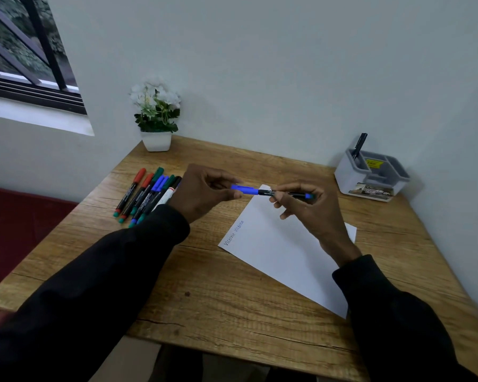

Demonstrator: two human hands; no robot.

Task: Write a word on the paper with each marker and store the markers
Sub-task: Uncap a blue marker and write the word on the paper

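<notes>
Black sleeves (108, 271), slim black marker (276, 193), blue cap (244, 189), blue end

Long black sleeves (116, 271), plain cuffs (351, 268), left grip (202, 193) and right grip (312, 213) bare

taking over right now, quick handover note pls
Left hand pinches the cap end of a blue-capped black marker; right hand grips its barrel, above the white sheet of paper.
The cap sits on the marker; whether it is going on or coming off, I cannot tell.
Done: "Victoria" written twice along the paper's left edge; one dark marker stands in the grey plastic desk organiser at far right.
To do: store the held marker once used, then write with and store each of the row of loose markers on the wooden table.
</notes>
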